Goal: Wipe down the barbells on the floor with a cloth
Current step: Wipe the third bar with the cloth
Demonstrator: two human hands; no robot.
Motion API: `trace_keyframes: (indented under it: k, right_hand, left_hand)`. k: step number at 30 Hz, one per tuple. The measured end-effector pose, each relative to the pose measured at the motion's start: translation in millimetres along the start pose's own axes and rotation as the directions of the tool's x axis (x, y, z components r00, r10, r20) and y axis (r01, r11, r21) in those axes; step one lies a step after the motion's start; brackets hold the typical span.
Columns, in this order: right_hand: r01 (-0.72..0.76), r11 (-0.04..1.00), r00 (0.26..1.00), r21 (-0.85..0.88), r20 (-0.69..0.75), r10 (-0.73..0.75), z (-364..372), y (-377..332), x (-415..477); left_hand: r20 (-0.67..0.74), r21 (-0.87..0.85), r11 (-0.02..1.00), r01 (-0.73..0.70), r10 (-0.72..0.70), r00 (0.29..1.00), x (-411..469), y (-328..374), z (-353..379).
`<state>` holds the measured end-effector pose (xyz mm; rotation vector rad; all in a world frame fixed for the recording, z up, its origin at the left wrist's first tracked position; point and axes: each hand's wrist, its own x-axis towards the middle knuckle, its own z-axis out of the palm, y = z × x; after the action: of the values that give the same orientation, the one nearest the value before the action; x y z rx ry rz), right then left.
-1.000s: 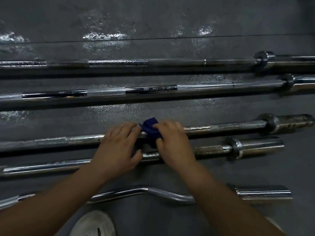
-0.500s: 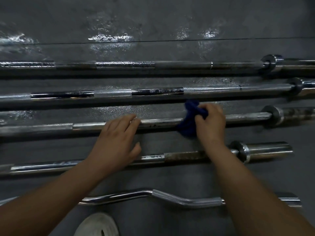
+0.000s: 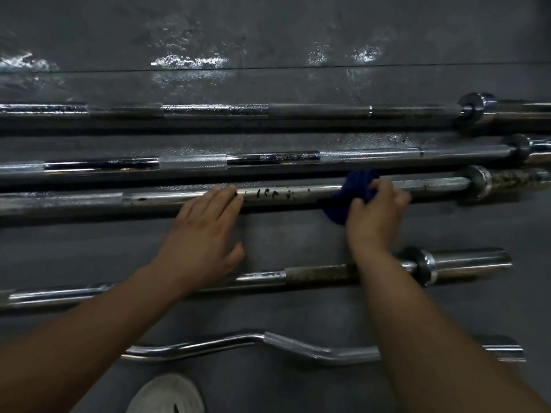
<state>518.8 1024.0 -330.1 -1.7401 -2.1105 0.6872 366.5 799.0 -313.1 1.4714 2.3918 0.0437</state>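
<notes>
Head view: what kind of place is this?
Most likely a gym or weight room. Several straight barbells with collared sleeves lie in rows on a dark, rubber-like floor, beside a curl bar. The right hand holds a blue cloth on one.

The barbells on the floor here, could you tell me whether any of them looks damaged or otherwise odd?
Yes. The third barbell, gripped through the blue cloth by the right hand, has dark pits on its shaft and a rusty sleeve. The fourth barbell has a brown corroded section. The others look shiny.

Right hand [image 3: 376,216] slid cloth [image 3: 354,192] rightward along bar [image 3: 298,193].
</notes>
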Motion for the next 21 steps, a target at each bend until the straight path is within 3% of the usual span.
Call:
trace_keyframes:
  k: [1,2,4,5,6,8,10,11,13,15,17,19,21]
  right_hand:
    - [0.01,1.0,1.0,-0.018,0.005,-0.01,5,-5,-7]
    - [0.138,0.99,0.99,-0.04,0.043,-0.137,12,-15,-19]
    - [0.424,0.905,0.886,-0.023,0.216,-0.41,25,-28,-43]
    - [0.472,0.881,0.848,0.008,0.269,-0.457,26,-27,-44]
    - [0.452,0.891,0.858,0.033,0.256,-0.445,22,-23,-38]
    - [0.139,0.982,0.981,0.131,0.116,-0.155,8,-8,-14]
    - [-0.219,0.947,0.975,0.234,0.021,0.22,3,-5,-6]
    - [-0.296,0.926,0.954,0.236,0.021,0.299,8,-15,-12]
    - [-0.336,0.88,0.941,0.337,0.15,0.302,25,-40,-33]
    - [-0.458,0.725,0.887,0.514,0.318,0.335,35,-56,-49]
    - [-0.604,0.435,0.787,0.668,0.411,0.46,34,-52,-41]
    - [-0.628,0.15,0.685,0.764,0.451,0.572,33,-44,-30]
    - [-0.663,0.159,0.652,0.731,0.461,0.602,35,-53,-39]
  left_hand:
    - [0.007,0.0,1.0,-0.001,0.001,1.0,0,1,0]
    - [0.013,-0.002,1.0,0.003,-0.003,1.0,1,2,1]
    - [0.006,0.002,1.0,0.004,-0.004,1.0,2,3,1]
    - [0.004,0.007,1.0,0.004,-0.004,1.0,2,2,1]
    - [0.001,0.007,1.0,0.006,-0.006,1.0,2,0,2]
    - [-0.016,0.006,1.0,0.02,-0.02,1.0,2,-6,3]
    - [-0.019,0.022,0.999,0.029,-0.029,0.999,3,-8,3]
    - [-0.01,0.02,0.999,0.037,-0.037,0.999,4,-6,3]
    - [-0.003,0.013,0.998,0.062,-0.062,0.998,7,-3,2]
    - [-0.002,0.017,0.997,0.074,-0.074,0.997,8,-1,2]
    - [-0.006,0.01,0.998,0.068,-0.068,0.998,7,-4,2]
    - [-0.009,0.007,0.998,0.062,-0.062,0.998,5,-5,2]
    - [0.0,-0.006,0.997,0.072,-0.072,0.997,4,-2,1]
